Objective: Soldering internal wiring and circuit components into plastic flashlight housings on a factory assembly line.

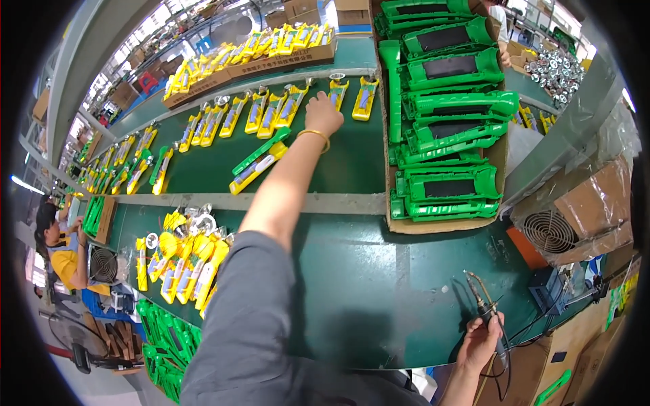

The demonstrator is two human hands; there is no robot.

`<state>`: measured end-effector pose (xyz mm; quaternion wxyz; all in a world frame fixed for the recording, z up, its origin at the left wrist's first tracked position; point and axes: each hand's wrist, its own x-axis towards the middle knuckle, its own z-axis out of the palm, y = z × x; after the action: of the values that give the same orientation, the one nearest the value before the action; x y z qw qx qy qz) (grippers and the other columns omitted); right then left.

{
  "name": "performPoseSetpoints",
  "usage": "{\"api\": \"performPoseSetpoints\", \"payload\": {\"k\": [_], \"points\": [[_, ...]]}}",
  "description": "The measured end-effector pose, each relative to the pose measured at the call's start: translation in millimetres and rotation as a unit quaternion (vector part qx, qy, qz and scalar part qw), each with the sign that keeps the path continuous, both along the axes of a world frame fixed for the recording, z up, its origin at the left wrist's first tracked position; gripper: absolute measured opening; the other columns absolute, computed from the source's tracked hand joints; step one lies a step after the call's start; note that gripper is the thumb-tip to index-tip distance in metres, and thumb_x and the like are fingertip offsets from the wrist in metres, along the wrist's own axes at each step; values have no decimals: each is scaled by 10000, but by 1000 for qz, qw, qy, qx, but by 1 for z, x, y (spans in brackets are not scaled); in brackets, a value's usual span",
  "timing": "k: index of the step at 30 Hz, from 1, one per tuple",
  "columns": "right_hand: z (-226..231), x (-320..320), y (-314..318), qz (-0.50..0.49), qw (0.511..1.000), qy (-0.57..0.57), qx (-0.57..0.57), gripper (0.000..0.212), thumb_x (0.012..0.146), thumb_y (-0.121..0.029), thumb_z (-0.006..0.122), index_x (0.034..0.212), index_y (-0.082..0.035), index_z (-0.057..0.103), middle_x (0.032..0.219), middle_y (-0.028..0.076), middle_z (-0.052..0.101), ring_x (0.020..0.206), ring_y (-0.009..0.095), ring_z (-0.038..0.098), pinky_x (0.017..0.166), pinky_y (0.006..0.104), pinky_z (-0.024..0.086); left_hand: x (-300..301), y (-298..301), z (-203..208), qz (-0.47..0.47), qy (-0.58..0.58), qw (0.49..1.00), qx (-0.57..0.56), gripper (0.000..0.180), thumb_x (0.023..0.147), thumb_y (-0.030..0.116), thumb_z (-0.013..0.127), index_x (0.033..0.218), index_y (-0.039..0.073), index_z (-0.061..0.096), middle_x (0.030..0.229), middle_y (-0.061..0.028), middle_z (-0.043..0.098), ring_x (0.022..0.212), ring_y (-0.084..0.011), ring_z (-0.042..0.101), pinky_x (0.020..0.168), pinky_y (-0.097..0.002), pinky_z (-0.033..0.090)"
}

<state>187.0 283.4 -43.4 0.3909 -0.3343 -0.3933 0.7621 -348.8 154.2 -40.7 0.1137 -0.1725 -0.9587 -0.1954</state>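
My left arm stretches over the bench to the far strip. My left hand (323, 114) is there with its fingers bent inward, beside a yellow housing (338, 88) with a round silvery end. The hand covers that housing's lower part, and whatever lies under the fingers is hidden. At the lower right my right hand (479, 342) holds a soldering iron (486, 310) by its dark handle, tip upward. A curved copper-coloured tube runs along the iron. Below my left wrist lies a yellow housing (258, 168) next to a green cover (261, 150).
A carton (443, 224) of green covers stands at the right. Yellow housings (272, 111) line the far strip; more are heaped at the near left (186, 267). A fan (550, 231) and a blue box (547, 289) stand far right. A co-worker (64, 260) sits at the left.
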Motion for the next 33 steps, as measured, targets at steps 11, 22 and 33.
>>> {"api": "performPoseSetpoints", "payload": {"k": [11, 22, 33], "points": [[-2, 28, 9, -24, 998, -53, 2, 187, 869, -226, 592, 948, -106, 473, 850, -14, 516, 674, 79, 538, 599, 205, 419, -20, 82, -4, 103, -126, 970, 182, 752, 690, 413, 685, 1208, -44, 387, 1191, -226, 490, 1064, -337, 545, 890, -414, 469], [-5, 32, 16, -13, 1000, -21, 6, 238, 920, -216, 531, 1104, -67, 505, 810, 20, 549, 714, 98, 535, 600, 228, 396, 63, 28, 31, 96, -136, 981, 99, 532, 646, 229, 737, 1051, 14, 468, 974, -169, 644, 931, -317, 635, 792, -397, 521], [10, 22, -12, 104, 990, 90, 25, 226, 922, -228, 524, 1068, -57, 509, 788, 42, 515, 721, 117, 467, 622, 249, 362, 372, -170, 35, 37, -132, 989, 61, 561, 651, 161, 722, 1144, 75, 468, 966, -169, 615, 903, -370, 594, 765, -432, 487]]}}
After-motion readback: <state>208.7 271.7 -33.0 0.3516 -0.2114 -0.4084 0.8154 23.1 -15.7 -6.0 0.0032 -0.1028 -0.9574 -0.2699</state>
